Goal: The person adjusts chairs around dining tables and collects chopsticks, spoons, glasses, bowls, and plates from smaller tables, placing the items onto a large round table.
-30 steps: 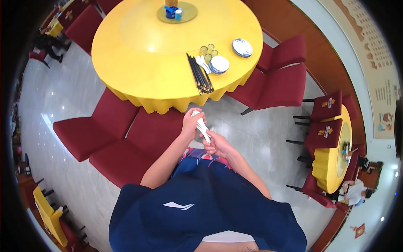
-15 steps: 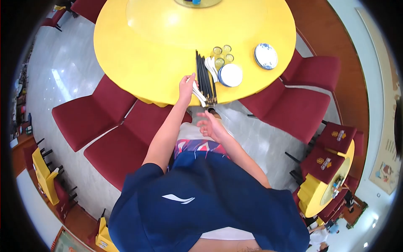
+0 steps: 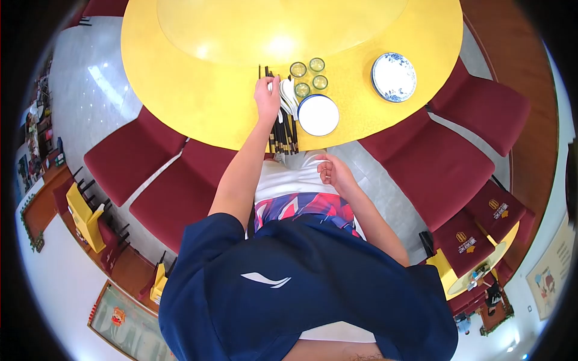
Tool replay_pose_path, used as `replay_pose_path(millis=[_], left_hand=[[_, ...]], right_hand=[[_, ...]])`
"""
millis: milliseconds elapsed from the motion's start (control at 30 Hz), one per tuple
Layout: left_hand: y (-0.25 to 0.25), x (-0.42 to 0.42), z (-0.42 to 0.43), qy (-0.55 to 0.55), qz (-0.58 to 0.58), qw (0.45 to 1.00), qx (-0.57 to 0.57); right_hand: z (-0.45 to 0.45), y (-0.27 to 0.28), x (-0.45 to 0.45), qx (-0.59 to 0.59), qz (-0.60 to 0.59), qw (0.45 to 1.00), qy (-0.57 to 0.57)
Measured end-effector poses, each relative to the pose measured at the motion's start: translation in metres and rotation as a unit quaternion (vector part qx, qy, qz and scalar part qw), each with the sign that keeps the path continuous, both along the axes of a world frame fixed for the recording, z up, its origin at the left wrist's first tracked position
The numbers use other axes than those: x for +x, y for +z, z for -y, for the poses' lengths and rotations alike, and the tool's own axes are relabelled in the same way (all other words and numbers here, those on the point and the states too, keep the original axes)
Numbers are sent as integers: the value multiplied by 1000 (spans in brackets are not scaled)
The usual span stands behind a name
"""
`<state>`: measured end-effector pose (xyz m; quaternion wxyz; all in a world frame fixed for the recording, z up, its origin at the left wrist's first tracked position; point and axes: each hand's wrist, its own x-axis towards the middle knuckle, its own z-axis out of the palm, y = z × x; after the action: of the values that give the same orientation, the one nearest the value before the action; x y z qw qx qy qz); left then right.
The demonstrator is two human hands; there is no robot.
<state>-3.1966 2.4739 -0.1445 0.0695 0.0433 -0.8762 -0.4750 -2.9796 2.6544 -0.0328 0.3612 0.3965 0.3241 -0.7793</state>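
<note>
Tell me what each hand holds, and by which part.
Left hand: at least one white spoon, seemingly by its bowl end, mostly covered. Right hand: nothing visible.

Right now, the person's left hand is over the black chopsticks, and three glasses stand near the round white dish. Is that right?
Not quite: there are four glasses, not three, as the head view shows. They do stand near the round white dish, and the left hand is over the black chopsticks.
</note>
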Motion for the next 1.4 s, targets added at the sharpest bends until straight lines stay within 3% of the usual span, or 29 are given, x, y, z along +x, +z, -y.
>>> replay_pose_path(millis=[133, 367, 533, 633, 733, 833, 933, 1033, 1133, 1233, 1333, 1400], left_hand=[[-7, -4, -12, 10, 7, 999, -49], [4, -5, -2, 49, -28, 998, -12], [25, 9, 33, 41, 99, 986, 124], [34, 35, 60, 45, 82, 983, 157], [51, 98, 92, 80, 110, 958, 253], [63, 197, 130, 90, 102, 958, 254], [86, 333, 182, 89, 106, 950, 279], [83, 506, 247, 170, 143, 926, 304], [62, 714, 309, 402, 143, 838, 340], [64, 923, 338, 647, 40, 687, 328], [89, 1066, 325, 779, -102, 549, 285], [125, 1090, 305, 808, -176, 483, 288]], right_hand=[[-9, -6, -15, -7, -11, 1000, 20], [-19, -25, -11, -11, -6, 996, 90], [-15, -25, 4, 25, -28, 991, 127], [-5, -24, 31, 63, -43, 987, 139], [16, -23, 68, 69, -56, 982, 169], [48, -18, 110, 69, -70, 969, 225], [103, -14, 160, 60, -89, 948, 299], [169, 8, 211, 48, -111, 905, 408], [230, 23, 271, -15, -158, 832, 532], [289, 39, 325, -28, -151, 732, 663], [344, 54, 369, -31, -156, 641, 751], [378, 54, 391, -45, -174, 596, 783]])
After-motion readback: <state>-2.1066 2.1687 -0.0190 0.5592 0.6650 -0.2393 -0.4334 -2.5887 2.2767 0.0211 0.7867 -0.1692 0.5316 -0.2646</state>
